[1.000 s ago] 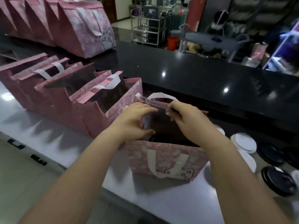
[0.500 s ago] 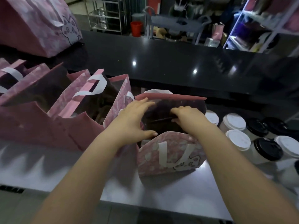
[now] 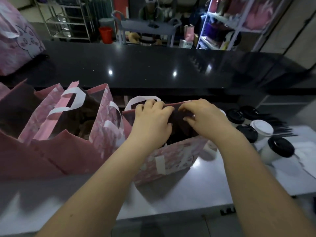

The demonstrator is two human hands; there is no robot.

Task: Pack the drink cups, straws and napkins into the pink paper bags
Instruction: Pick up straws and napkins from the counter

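Note:
A pink paper bag [image 3: 172, 159] with white handles stands open on the white counter in front of me. My left hand [image 3: 152, 122] curls its fingers over the bag's far rim. My right hand [image 3: 203, 117] grips the same rim further right, fingers bent into the opening. What lies inside the bag is dark and hidden. Drink cups [image 3: 261, 129] with black and white lids stand to the right of the bag. Black straws [image 3: 280, 127] lie behind the cups.
Several more open pink bags [image 3: 71, 127] stand in a row at the left. A raised black counter [image 3: 153, 69] runs across behind them, with another pink bag [image 3: 17, 41] on it. White napkins [image 3: 307, 156] lie at the far right. Shelves stand beyond.
Both hands have moved up from inside the bag to its far rim. The straw seen in my right hand a second ago is out of sight. The view has shifted right.

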